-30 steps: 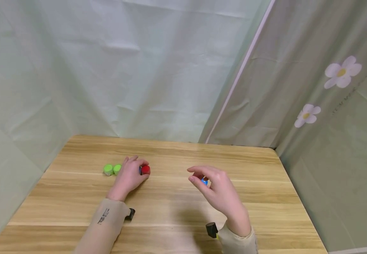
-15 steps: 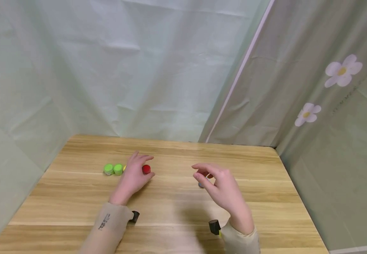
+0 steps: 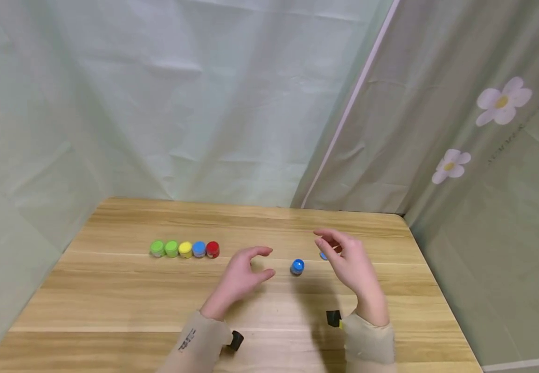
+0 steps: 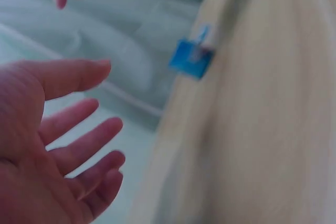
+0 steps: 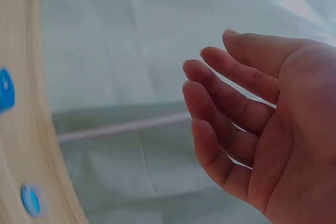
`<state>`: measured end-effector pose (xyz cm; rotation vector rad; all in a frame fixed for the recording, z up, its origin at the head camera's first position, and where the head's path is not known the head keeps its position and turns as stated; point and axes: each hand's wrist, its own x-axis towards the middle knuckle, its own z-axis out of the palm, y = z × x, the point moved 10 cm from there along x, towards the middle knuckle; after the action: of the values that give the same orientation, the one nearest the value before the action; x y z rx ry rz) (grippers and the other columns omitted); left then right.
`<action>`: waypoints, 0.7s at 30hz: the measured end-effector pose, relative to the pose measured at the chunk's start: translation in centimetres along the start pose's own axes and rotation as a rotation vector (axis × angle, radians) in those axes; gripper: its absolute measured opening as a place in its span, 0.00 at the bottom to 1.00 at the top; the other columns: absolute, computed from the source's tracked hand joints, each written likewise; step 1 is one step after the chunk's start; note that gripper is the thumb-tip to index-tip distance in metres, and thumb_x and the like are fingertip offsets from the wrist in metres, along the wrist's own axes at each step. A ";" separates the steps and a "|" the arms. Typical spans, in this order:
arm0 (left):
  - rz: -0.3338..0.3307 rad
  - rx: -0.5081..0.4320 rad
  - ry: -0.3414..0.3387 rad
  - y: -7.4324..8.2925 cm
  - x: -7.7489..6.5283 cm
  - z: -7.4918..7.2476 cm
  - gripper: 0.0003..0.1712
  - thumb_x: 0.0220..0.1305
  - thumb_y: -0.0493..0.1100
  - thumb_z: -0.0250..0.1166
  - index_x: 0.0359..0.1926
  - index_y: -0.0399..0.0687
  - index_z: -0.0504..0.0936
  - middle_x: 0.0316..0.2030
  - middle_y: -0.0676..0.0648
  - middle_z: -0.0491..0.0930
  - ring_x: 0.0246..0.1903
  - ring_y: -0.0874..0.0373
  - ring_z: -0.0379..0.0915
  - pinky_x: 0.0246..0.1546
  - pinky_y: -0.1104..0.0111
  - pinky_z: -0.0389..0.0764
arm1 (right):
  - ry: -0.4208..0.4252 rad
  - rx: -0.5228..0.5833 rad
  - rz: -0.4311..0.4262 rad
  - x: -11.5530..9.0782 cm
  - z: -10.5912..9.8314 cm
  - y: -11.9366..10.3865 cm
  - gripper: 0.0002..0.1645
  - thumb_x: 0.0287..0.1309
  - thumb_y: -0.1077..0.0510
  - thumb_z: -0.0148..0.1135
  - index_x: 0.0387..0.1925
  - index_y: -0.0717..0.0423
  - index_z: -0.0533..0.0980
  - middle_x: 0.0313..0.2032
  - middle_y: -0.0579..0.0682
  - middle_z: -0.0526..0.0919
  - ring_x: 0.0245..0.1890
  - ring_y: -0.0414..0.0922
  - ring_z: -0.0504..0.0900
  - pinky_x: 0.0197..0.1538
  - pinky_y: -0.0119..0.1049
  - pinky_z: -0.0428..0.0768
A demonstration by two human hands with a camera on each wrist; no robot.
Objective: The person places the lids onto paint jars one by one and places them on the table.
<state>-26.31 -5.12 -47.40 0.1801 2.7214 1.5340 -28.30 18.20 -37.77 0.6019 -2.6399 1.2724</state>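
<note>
My left hand is over the middle of the table, with thumb and fingers spread apart and nothing between them. Just right of its fingertips stands a small blue jar, which also shows in the left wrist view as a blurred blue jar. Further right, my right hand hovers with loosely bent fingers, holding nothing. A flat round blue lid lies behind its thumb, partly hidden; in the right wrist view this blue lid rests on the wood, apart from the jar.
At the back left, small lidded jars stand in a close row: two green jars, a yellow jar, a blue-lidded jar and a red jar. Pale curtains hang beyond the wooden table.
My left hand has let go of the red jar and moved right, baring the whole row. My right hand has shifted right and away, uncovering the blue jar.
</note>
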 end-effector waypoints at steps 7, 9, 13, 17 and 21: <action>-0.046 0.040 -0.022 -0.6 1.0 4.9 0.29 0.61 0.44 0.81 0.61 0.41 0.85 0.57 0.42 0.84 0.61 0.42 0.76 0.65 0.46 0.76 | -0.004 -0.047 0.046 -0.4 -1.1 2.7 0.17 0.77 0.51 0.66 0.59 0.52 0.85 0.42 0.45 0.89 0.39 0.41 0.84 0.45 0.41 0.84; -0.053 0.075 -0.011 -0.7 1.4 5.7 0.30 0.58 0.45 0.83 0.60 0.40 0.86 0.56 0.42 0.85 0.59 0.42 0.77 0.64 0.47 0.76 | 0.004 -0.058 0.066 -0.5 -1.5 3.2 0.17 0.77 0.51 0.66 0.59 0.52 0.85 0.43 0.44 0.89 0.39 0.42 0.84 0.45 0.41 0.84; -0.051 0.165 0.023 -0.4 2.1 6.6 0.30 0.54 0.48 0.85 0.56 0.43 0.89 0.52 0.44 0.85 0.54 0.45 0.76 0.59 0.50 0.76 | 0.025 -0.071 0.090 -0.6 -2.1 4.0 0.17 0.77 0.50 0.66 0.59 0.52 0.85 0.43 0.45 0.89 0.40 0.43 0.85 0.45 0.43 0.84; -0.057 0.230 0.045 -0.2 2.5 7.2 0.27 0.52 0.51 0.86 0.51 0.48 0.91 0.48 0.47 0.83 0.49 0.49 0.73 0.52 0.54 0.76 | 0.037 -0.077 0.086 -0.6 -2.4 4.2 0.18 0.77 0.50 0.66 0.59 0.52 0.85 0.44 0.45 0.89 0.39 0.43 0.85 0.44 0.42 0.84; -0.087 0.255 0.058 -0.2 2.7 7.5 0.25 0.52 0.53 0.86 0.50 0.51 0.91 0.48 0.48 0.82 0.48 0.50 0.72 0.51 0.54 0.75 | 0.058 -0.067 0.069 -0.6 -2.4 4.0 0.17 0.76 0.49 0.66 0.58 0.50 0.86 0.43 0.43 0.90 0.38 0.41 0.84 0.42 0.39 0.83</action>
<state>-28.46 1.45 -51.32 0.0186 2.9201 1.1862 -29.52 22.46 -39.27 0.4611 -2.6656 1.1941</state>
